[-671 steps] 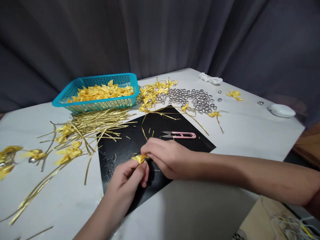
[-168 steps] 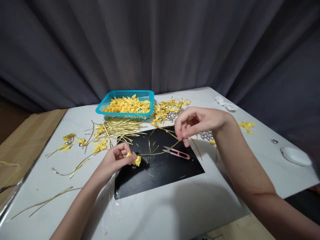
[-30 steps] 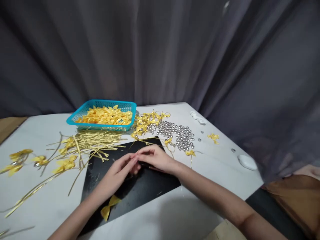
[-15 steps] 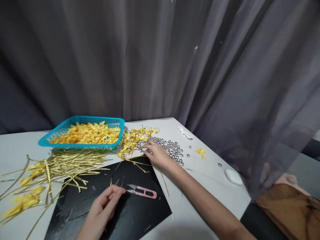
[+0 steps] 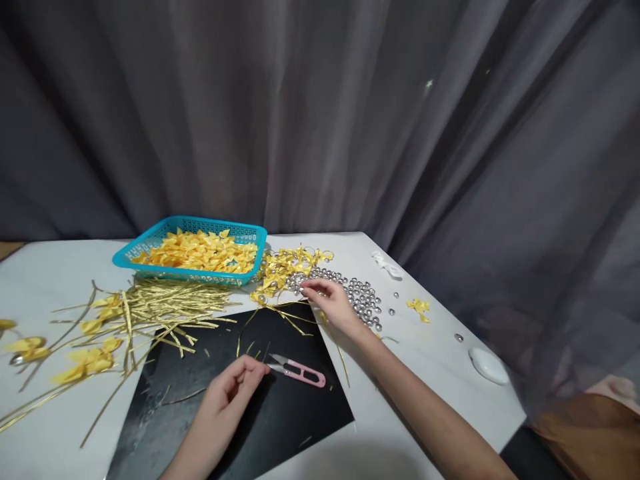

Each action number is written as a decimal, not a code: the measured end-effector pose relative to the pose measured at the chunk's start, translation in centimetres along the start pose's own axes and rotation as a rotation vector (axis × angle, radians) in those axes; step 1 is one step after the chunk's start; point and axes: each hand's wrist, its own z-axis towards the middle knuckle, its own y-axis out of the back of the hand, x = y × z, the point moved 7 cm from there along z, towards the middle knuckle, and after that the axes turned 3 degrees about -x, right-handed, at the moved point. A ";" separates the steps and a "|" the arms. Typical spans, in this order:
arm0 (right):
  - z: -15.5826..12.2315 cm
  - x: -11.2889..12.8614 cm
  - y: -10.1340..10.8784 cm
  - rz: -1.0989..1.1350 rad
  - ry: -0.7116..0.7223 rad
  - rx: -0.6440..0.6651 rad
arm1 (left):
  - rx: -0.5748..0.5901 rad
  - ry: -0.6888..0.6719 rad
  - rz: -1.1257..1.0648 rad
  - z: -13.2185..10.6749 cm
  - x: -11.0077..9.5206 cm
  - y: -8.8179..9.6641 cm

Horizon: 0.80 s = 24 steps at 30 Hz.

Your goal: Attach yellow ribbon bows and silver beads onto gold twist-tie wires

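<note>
My left hand (image 5: 235,388) is closed in a pinch over the black mat (image 5: 195,440). Its fingertips are close to the blade tips of the pink thread snips (image 5: 305,375); what they hold is too small to make out. At the near edge of a heap of silver beads (image 5: 364,297), my right hand (image 5: 333,305) has thumb and forefinger together on what looks like one small silver bead (image 5: 301,291). Yellow ribbon bows (image 5: 277,268) lie tangled just beyond these fingers. Gold twist ties (image 5: 180,300) spread across the table to the left.
A blue basket (image 5: 123,260) full of yellow bows stands at the back left. On the right are a white oval case (image 5: 489,365), a loose yellow bow (image 5: 419,309) and a white crumpled item (image 5: 386,265). A grey curtain (image 5: 320,120) hangs behind the white table (image 5: 420,373).
The view has shifted, so the scene sits farther right. My right hand's fingers have drawn together into a pinch at the bead heap. My left hand remains beside the snips.
</note>
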 end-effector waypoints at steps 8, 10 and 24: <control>-7.3 2.7 -2.5 0.452 -0.260 -0.065 | 0.027 -0.080 0.055 -0.6 0.0 -0.3; -8.1 2.8 -3.1 0.493 -0.310 -0.053 | 0.034 -0.083 0.059 -0.6 -0.1 -0.4; -9.3 3.3 -4.9 0.584 -0.393 0.027 | 0.047 -0.093 0.042 -0.8 -0.2 -0.5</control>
